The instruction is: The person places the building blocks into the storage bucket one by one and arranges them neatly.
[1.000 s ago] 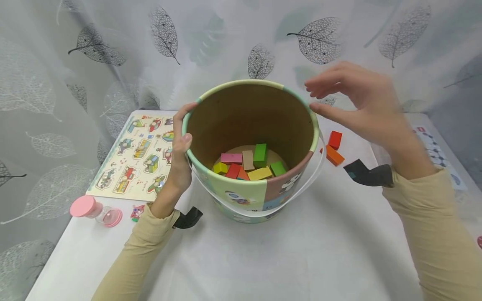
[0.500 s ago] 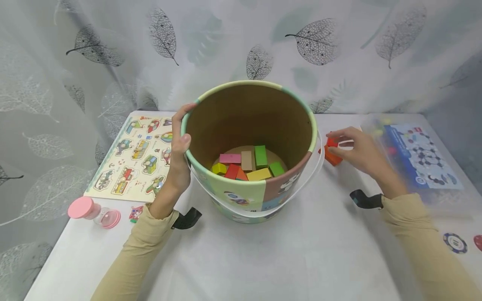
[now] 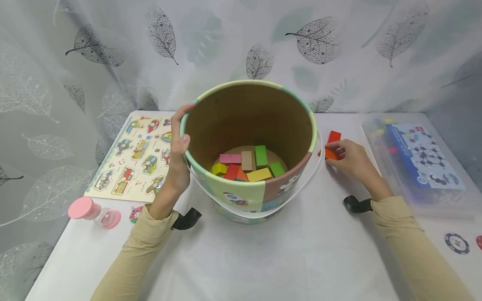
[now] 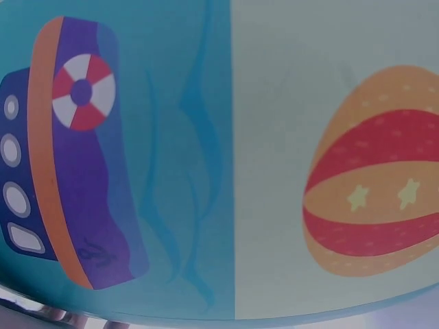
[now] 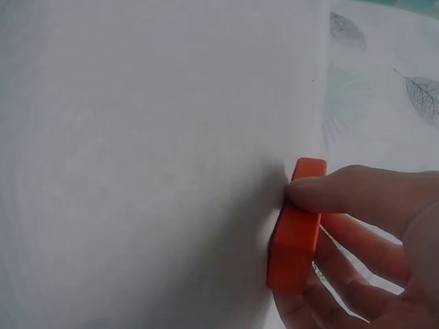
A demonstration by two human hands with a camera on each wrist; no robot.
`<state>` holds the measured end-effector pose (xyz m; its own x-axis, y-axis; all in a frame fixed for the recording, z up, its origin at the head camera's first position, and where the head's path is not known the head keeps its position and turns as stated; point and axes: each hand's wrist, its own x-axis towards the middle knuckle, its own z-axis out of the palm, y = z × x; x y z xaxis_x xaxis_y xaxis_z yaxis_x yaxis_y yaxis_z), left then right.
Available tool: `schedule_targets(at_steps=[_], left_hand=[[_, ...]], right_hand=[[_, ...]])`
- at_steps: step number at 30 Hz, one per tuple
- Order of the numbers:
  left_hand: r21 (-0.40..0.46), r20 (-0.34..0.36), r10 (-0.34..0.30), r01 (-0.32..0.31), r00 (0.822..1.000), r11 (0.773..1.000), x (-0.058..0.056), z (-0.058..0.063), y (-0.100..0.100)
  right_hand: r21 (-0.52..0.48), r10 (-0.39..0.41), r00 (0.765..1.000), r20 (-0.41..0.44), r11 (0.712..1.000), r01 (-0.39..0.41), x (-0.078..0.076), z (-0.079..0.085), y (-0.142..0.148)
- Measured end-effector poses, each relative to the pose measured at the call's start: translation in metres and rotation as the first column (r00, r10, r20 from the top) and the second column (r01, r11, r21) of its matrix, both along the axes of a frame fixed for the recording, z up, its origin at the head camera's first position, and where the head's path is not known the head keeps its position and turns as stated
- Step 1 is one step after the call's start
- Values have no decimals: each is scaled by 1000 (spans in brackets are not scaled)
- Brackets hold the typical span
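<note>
A large patterned bucket (image 3: 222, 192) stands mid-table, tilted open toward the camera. Its floor holds several toy blocks, among them a pink block (image 3: 230, 159), a green block (image 3: 260, 156) and a yellow block (image 3: 259, 174). My left hand (image 3: 178, 156) grips the bucket's left rim, thumb outside and fingertips over the edge. The left wrist view is filled by the bucket's printed wall (image 4: 185, 157). To the right of the bucket, my right hand (image 3: 354, 158) pinches an orange block (image 5: 293, 240) between thumb and fingers, low over the table. Just behind it lies a red block (image 3: 334, 136).
A picture puzzle board (image 3: 132, 163) lies at the left, with a pink-capped hourglass (image 3: 94, 212) and a small sticker-like piece (image 3: 136, 214) in front. At the right are a clear plastic case (image 3: 421, 163) and a poker chip (image 3: 457, 243). A leaf-print curtain (image 3: 218, 46) hangs behind.
My right hand has come down from beside the bucket's rim to the table at the right and taken hold of the orange block. My left hand has stayed on the rim.
</note>
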<state>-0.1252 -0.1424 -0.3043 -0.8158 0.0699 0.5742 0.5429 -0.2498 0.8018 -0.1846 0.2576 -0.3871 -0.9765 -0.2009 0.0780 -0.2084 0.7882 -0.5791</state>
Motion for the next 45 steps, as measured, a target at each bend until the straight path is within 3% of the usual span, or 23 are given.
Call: schedule_targets(at_steps=[3,6,12,16,21,25,28,32,37,40,45], left_hand=[[-1,-8,6,-6,1000,1000,-1,1,1],[-4,-14,9,-9,1000,1000,-1,2,0],[-4,-21,18,-18,1000,1000,0,2,-3],[-1,-24,13,-14,1000,1000,-1,2,-3],[0,-23,12,-12,1000,1000,-2,0,-4],[0,-17,6,-6,1000,1000,-3,-2,-3],[-10,-15,7,-7,1000,1000,-3,-2,-1],[-20,-16,17,-17,1000,1000,-2,-2,0],[-25,-20,-4,3,1000,1000,-2,-2,0],[-32,-22,-12,11,1000,999,-2,-1,1],[-38,-26,-4,3,1000,999,-3,-1,-1]], right_hand=[[-25,-17,1000,15,1000,18,1,8,2],[-63,-48,999,-21,997,46,4,26,1],[-150,-98,979,-180,986,71,21,95,-24],[-292,-55,951,-305,956,-39,32,141,-48],[-281,115,896,-429,926,-254,41,178,-89],[-274,238,862,-448,881,-385,43,184,-113],[-320,269,858,-438,845,-428,42,182,-121],[-347,271,859,-434,830,-437,41,178,-124],[-325,273,847,-457,834,-445,39,177,-118],[-301,253,843,-474,853,-426,35,177,-111],[-343,171,862,-478,867,-362,25,176,-94]])
